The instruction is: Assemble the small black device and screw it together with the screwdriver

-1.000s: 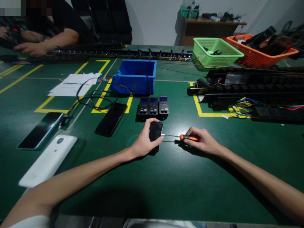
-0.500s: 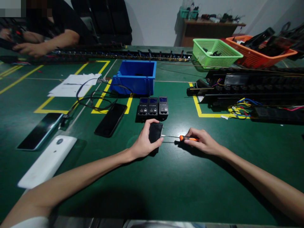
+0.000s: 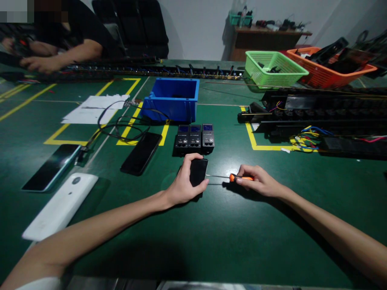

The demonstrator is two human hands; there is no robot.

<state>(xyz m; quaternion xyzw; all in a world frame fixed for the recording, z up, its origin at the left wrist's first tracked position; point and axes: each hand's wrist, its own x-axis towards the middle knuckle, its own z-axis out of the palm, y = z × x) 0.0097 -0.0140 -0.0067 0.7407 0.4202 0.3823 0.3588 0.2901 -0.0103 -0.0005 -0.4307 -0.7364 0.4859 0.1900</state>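
My left hand (image 3: 184, 181) is closed around a small black box-shaped device (image 3: 198, 172), gripping it by opposite edges just above the green table. In my right hand (image 3: 256, 180) is a screwdriver (image 3: 234, 177) with an orange and black handle, held level between thumb and fingers. Its thin shaft points left, and the tip meets the right side of the black device; what it touches there is too small to make out. Beyond my left hand stand three black modules (image 3: 195, 137) with small blue screens and ports, side by side.
A blue bin (image 3: 172, 108) stands behind the modules. Phones (image 3: 141, 153) and a black cable (image 3: 121, 139) lie left, near white paper (image 3: 95, 108). Green (image 3: 275, 76) and orange baskets (image 3: 332, 76) and long black assemblies (image 3: 326, 106) are right. Another person's hand (image 3: 39, 63) works far left.
The screwdriver and both hands have shifted very slightly towards me in the view, the tip staying at the device's right side. The grips are unchanged.
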